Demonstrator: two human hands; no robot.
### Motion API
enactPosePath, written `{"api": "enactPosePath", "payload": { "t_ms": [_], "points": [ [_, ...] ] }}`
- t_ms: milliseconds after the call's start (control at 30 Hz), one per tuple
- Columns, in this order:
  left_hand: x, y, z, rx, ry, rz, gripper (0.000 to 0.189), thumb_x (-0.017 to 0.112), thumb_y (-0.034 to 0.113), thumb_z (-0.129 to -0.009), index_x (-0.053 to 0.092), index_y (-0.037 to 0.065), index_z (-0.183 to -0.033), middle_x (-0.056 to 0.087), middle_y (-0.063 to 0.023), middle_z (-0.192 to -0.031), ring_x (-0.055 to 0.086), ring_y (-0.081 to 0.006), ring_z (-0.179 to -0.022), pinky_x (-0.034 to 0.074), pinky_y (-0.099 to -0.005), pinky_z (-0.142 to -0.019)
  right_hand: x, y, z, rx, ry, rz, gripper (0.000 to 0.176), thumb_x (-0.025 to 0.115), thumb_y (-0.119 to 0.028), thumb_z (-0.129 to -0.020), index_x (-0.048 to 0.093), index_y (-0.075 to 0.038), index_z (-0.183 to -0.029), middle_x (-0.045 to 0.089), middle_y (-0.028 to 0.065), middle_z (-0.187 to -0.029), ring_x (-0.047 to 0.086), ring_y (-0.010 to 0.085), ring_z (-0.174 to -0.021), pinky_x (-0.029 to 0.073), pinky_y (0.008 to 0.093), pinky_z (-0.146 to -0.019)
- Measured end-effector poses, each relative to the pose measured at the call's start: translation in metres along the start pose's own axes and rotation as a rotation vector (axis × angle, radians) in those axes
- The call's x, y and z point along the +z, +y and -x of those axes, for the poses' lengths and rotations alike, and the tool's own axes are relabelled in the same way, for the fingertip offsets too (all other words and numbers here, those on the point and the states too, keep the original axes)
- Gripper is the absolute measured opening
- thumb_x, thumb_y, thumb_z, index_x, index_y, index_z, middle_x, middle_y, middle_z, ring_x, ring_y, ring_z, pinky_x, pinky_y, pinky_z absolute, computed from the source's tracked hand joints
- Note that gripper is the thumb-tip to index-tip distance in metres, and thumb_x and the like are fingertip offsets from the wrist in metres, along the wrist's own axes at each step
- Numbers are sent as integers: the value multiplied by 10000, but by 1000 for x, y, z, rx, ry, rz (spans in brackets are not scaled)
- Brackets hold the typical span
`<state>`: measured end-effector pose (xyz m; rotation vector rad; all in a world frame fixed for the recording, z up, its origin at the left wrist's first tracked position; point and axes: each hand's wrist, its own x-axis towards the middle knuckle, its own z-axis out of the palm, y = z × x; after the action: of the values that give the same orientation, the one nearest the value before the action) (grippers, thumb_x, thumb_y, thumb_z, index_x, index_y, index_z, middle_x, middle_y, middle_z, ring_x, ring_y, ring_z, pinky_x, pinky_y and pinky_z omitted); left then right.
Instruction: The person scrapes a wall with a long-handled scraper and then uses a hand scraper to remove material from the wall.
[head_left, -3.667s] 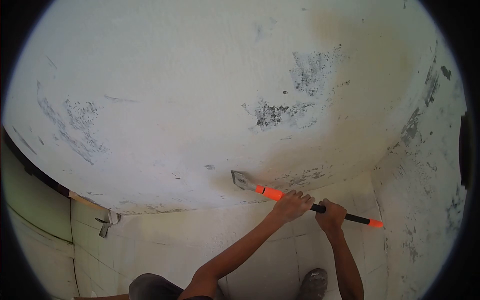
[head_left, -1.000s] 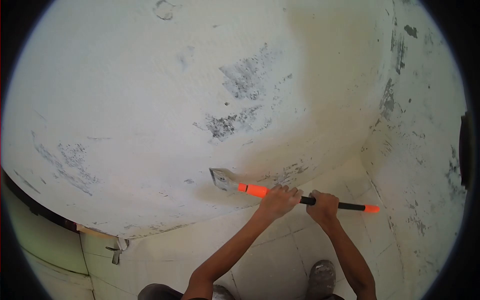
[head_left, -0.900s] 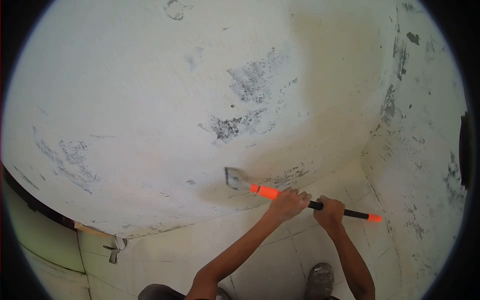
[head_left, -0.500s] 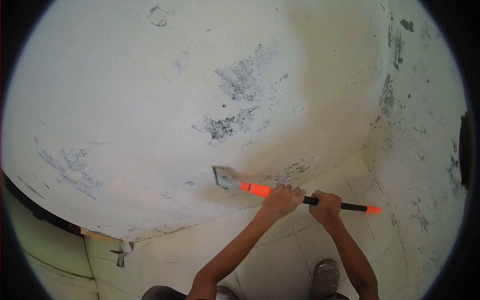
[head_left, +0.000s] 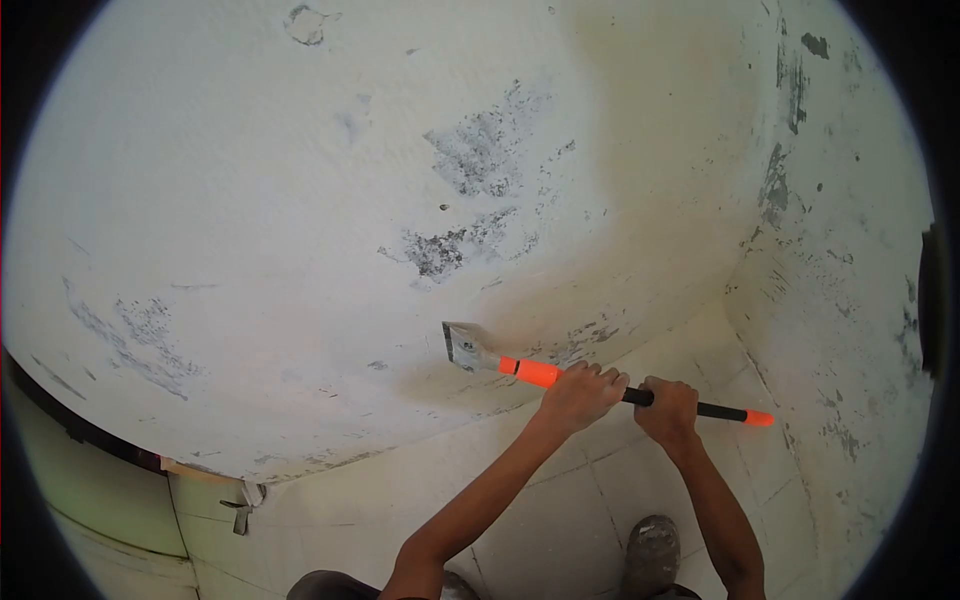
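A long-handled scraper (head_left: 530,371) with an orange and black handle slants across the lower middle of the view. Its wide metal blade points left and overlaps the lower part of the white wall (head_left: 300,200). My left hand (head_left: 584,397) is wrapped round the handle just behind the orange collar. Farther back on the black part, my right hand (head_left: 667,410) grips it too, short of the orange end cap. Grey patches (head_left: 480,150) of bared surface and scratch marks show on the wall above the blade.
A second scarred wall (head_left: 850,300) meets this one at a corner on the right. Pale floor tiles (head_left: 540,520) lie below, with my shoe (head_left: 652,555) on them. At the lower left, a small metal tool (head_left: 241,510) rests by the wall's end.
Both hands and the scraper have shifted slightly to the right, and the blade sits a little higher on the wall. The grip looks the same.
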<state>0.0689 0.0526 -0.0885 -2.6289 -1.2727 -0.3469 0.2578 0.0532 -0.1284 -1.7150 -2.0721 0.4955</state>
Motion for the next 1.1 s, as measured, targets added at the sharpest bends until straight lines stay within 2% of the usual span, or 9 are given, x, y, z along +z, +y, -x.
{"api": "enactPosePath", "payload": {
  "t_ms": [100, 267, 467, 567, 667, 900, 1000, 1100],
  "points": [
    [-5, -3, -4, -16, 29, -10, 101, 645, 198, -826, 650, 126, -896, 655, -8, -792, 666, -191, -748, 511, -349, -659, -11, -8, -12, 8, -10, 36, 71, 679, -179, -720, 702, -131, -766, 658, 141, -657, 662, 369, -677, 485, 477, -638],
    [-15, -8, 7, -70, -64, -40, 85, 641, 190, -823, 631, 118, -867, 660, -9, -810, 668, -194, -749, 514, -356, -669, 0, -17, -8, -31, -22, -20, 67, 678, -183, -721, 695, -122, -739, 654, 138, -648, 659, 369, -669, 487, 474, -632],
    [-2, -1, -2, -21, 7, -48, 70, 636, 194, -824, 629, 135, -860, 655, 3, -783, 666, -187, -737, 509, -348, -664, -3, -2, -6, -31, 1, -18, 65, 675, -185, -726, 695, -125, -740, 651, 146, -645, 660, 371, -662, 501, 459, -624],
    [-19, -13, 8, -85, -12, -75, 74, 632, 187, -825, 633, 143, -884, 657, 6, -793, 665, -186, -738, 509, -342, -672, -3, -24, -16, -76, 59, 4, 56, 684, -176, -716, 696, -126, -738, 651, 141, -641, 658, 371, -655, 500, 465, -624],
    [-25, -18, 13, -102, -25, -84, 77, 632, 189, -826, 632, 146, -890, 657, 3, -797, 666, -187, -738, 507, -341, -674, -1, -33, -18, -71, 21, -19, 53, 688, -171, -710, 697, -128, -740, 650, 141, -640, 656, 375, -651, 498, 468, -617],
    [-3, -5, 2, -31, 14, -38, 77, 638, 200, -828, 633, 143, -879, 651, 4, -761, 663, -183, -730, 501, -346, -663, 5, -7, -8, -32, 30, 4, 60, 685, -174, -715, 695, -125, -749, 650, 142, -643, 652, 376, -647, 497, 466, -611],
    [-17, -11, 13, -94, -24, -22, 77, 631, 189, -835, 636, 137, -891, 647, 2, -759, 662, -184, -732, 501, -348, -670, 4, -25, -12, -39, 33, 28, 66, 691, -176, -710, 694, -128, -754, 657, 136, -653, 657, 364, -654, 498, 461, -621],
    [-22, -18, 22, -138, 24, -40, 60, 623, 185, -843, 630, 136, -877, 641, -3, -750, 663, -184, -737, 502, -352, -671, 8, -35, -15, -66, 5, -13, 70, 692, -176, -707, 694, -130, -759, 656, 138, -655, 659, 360, -658, 496, 459, -618]
  ]
}}
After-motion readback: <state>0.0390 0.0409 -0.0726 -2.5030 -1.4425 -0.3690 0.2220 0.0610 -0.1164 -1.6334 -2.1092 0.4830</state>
